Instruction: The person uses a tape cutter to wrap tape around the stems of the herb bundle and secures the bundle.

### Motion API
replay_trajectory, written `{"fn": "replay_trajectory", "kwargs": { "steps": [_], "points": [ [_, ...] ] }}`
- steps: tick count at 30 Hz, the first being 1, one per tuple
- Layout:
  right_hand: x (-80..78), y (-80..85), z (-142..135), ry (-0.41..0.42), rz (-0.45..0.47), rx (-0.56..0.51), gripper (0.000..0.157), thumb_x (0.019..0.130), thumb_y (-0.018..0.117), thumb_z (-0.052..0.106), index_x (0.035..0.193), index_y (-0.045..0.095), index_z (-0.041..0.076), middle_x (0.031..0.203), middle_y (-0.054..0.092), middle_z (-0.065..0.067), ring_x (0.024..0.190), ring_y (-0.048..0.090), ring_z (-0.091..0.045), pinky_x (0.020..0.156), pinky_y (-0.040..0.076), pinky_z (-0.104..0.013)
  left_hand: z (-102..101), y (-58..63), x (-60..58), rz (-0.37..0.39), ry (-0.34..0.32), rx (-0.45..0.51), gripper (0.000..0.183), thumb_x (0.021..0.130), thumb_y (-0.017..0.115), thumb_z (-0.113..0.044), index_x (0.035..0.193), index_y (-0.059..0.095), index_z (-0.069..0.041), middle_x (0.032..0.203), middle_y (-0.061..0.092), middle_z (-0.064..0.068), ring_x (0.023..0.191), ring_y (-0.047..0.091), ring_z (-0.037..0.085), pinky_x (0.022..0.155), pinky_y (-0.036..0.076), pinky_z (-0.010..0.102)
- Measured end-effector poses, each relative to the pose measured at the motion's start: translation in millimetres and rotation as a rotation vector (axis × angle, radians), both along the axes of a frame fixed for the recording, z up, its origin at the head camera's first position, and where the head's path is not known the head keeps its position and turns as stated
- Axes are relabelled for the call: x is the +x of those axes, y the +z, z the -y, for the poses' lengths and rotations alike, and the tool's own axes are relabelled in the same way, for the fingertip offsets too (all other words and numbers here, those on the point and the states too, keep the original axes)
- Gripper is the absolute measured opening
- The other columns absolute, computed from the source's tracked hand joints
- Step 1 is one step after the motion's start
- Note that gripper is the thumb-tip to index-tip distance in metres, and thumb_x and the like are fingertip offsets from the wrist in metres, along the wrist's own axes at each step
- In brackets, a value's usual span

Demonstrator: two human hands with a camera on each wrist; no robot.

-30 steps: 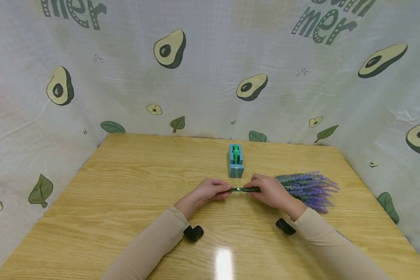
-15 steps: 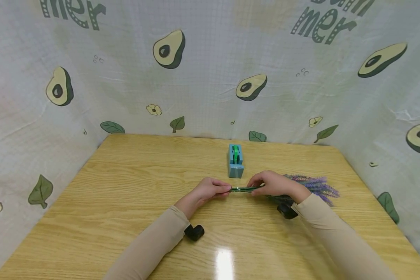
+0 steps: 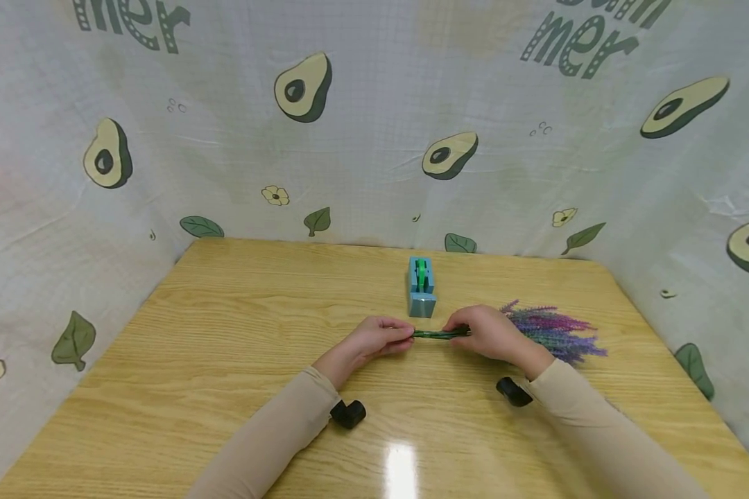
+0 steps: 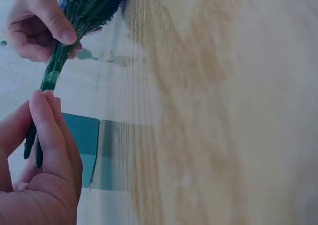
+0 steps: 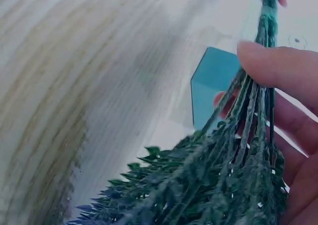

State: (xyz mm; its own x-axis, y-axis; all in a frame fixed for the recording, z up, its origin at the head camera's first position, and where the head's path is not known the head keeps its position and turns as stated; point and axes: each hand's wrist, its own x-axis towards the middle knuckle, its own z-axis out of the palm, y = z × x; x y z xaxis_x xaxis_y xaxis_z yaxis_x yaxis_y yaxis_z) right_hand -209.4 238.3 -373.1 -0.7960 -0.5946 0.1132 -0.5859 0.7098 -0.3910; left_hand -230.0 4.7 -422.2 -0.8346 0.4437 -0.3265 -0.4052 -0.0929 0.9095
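A bunch of lavender [image 3: 555, 336] with purple and pink heads lies sideways between both hands, its heads to the right. My left hand [image 3: 379, 339] pinches the stem ends between thumb and fingers. Farther up the stems, just below the leaves, my right hand [image 3: 489, 334] grips the bunch. A band of clear tape [image 4: 50, 78] wraps the stems between the hands, close to the left fingertips. In the right wrist view the green stems [image 5: 253, 101] fan out below the right thumb. Just behind the stems stands a blue tape dispenser [image 3: 422, 305] with a green roll.
The wooden table [image 3: 256, 305] carries the dispenser near its middle. A patterned cloth [image 3: 374, 104] with avocados hangs behind it and along the sides. A black wrist camera [image 3: 348, 414] sits at the left wrist, another wrist camera [image 3: 513, 391] at the right.
My right hand has rolled the bunch about its stems, dipping and lifting its wrist; pink heads now show. The right grip sits slightly farther right. My left hand stays nearly still.
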Motion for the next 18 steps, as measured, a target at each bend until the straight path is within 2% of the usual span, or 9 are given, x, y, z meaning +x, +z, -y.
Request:
{"fn": "replay_trajectory", "kwargs": {
  "steps": [3,8,11,13,18],
  "points": [
    [1.6,-1.1,2.8,-0.001,-0.048,0.031,0.015,0.077,0.076,0.006,0.088,0.068,0.012,0.086,0.065,0.004,0.08,0.062,-0.015,0.069,0.052,-0.034,-0.2,-0.5,-0.6,-0.006,0.006,0.008,0.024,0.088,0.061,0.002,0.11,0.062,0.011,0.091,0.067,0.012,0.08,0.065,0.013,0.079,0.052,0.028],
    [1.6,0.6,5.2,-0.019,0.075,0.074,0.014,0.082,0.07,0.009,0.094,0.063,0.013,0.086,0.063,0.004,0.079,0.061,-0.013,0.068,0.05,-0.034,-0.6,-1.9,-1.1,-0.032,0.016,0.002,0.025,0.087,0.06,0.007,0.111,0.061,0.014,0.097,0.066,0.016,0.081,0.065,0.014,0.08,0.052,0.029],
    [1.3,0.1,5.0,-0.023,0.097,0.096,0.016,0.085,0.067,0.01,0.101,0.066,0.008,0.091,0.065,0.0,0.081,0.061,-0.014,0.069,0.05,-0.034,-0.8,-1.4,0.2,-0.036,0.02,-0.008,0.024,0.087,0.059,0.008,0.11,0.061,0.014,0.098,0.065,0.016,0.079,0.064,0.014,0.079,0.052,0.029],
    [1.3,-2.0,4.3,-0.022,0.057,0.104,0.016,0.085,0.067,0.011,0.101,0.068,0.007,0.092,0.066,0.0,0.082,0.061,-0.016,0.071,0.05,-0.036,-1.0,-0.8,1.0,-0.031,0.023,-0.01,0.024,0.087,0.06,0.005,0.11,0.061,0.013,0.096,0.066,0.014,0.078,0.064,0.013,0.079,0.052,0.029],
    [3.3,-8.6,4.1,-0.062,-0.12,0.088,0.012,0.08,0.074,0.011,0.092,0.071,0.011,0.087,0.066,0.001,0.079,0.063,-0.018,0.07,0.051,-0.038,-1.3,0.0,-1.1,0.02,0.046,-0.008,0.025,0.09,0.062,-0.005,0.112,0.063,0.007,0.096,0.066,0.013,0.077,0.066,0.012,0.076,0.052,0.025]
  ]
}}
